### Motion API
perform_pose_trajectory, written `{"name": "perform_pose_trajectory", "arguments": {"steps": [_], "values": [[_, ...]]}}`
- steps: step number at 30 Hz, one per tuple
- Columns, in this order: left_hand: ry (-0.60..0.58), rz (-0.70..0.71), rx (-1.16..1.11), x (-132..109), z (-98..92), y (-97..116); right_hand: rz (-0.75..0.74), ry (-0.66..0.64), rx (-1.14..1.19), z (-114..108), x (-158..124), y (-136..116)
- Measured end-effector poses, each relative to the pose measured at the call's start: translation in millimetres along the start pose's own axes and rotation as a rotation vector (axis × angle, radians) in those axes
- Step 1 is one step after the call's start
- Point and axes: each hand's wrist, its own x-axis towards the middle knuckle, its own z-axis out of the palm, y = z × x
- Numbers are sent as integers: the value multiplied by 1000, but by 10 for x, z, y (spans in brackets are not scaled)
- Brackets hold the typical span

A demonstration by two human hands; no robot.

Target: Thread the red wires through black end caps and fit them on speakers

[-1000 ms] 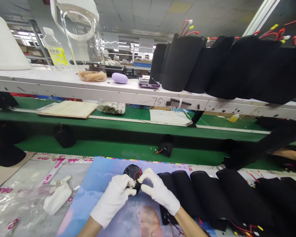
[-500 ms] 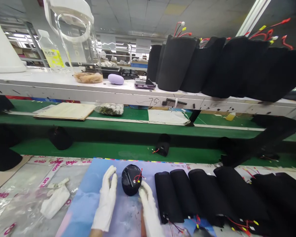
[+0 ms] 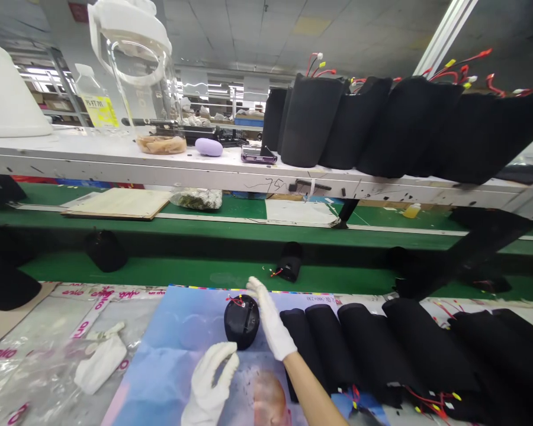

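Note:
A round black cylindrical housing (image 3: 241, 322) with thin red wires on its top stands on a printed blue poster (image 3: 160, 361). My right hand (image 3: 269, 319), in a white glove, is open, its straight fingers reaching up close along the housing's right side. My left hand (image 3: 212, 381), also gloved, is open and lies lower left of the housing, apart from it. Just right of my right hand begins a row of black fabric sleeves (image 3: 331, 349) lying on the bench.
A crumpled white cloth (image 3: 101, 365) lies on clear plastic sheeting (image 3: 35, 349) at left. Behind, a green conveyor belt (image 3: 195, 269) carries black parts. Above it, a white shelf (image 3: 115, 163) holds a glass jug, a bottle, and upright black sleeves with red wires.
My hands have separated further: the right hand moved up beside the housing and the left hand dropped lower. The housing has turned, bringing its red wires toward the far top edge.

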Motion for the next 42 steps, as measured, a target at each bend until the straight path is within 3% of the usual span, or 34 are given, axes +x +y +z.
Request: {"name": "perform_pose_trajectory", "arguments": {"steps": [4, 7, 9, 15, 23, 29, 32, 36, 42], "values": [[62, 206, 113, 89, -190, -180, -194, 142, -150, -212, -526, -2], [42, 317, 166, 180, -114, -219, -357, 122, -275, -228, -839, 57], [32, 359, 196, 244, -17, -211, -430, 109, -349, -175, -905, 108], [-54, 421, 256, 466, 62, -116, -520, 29, -500, -130, -729, 136], [-313, 416, 225, 861, -61, -11, -456, -372, -588, -227, -268, -134], [-302, 431, 279, 862, -119, 15, -329, -478, -571, -300, -154, -315], [-295, 522, 308, 778, -44, -31, -259, -482, -543, -321, -185, -406], [-299, 488, 338, 721, 33, -59, -227, -445, -477, -414, -240, -476], [-406, 372, 295, 810, -15, 54, -254, -193, -365, -637, -404, -404]]}}
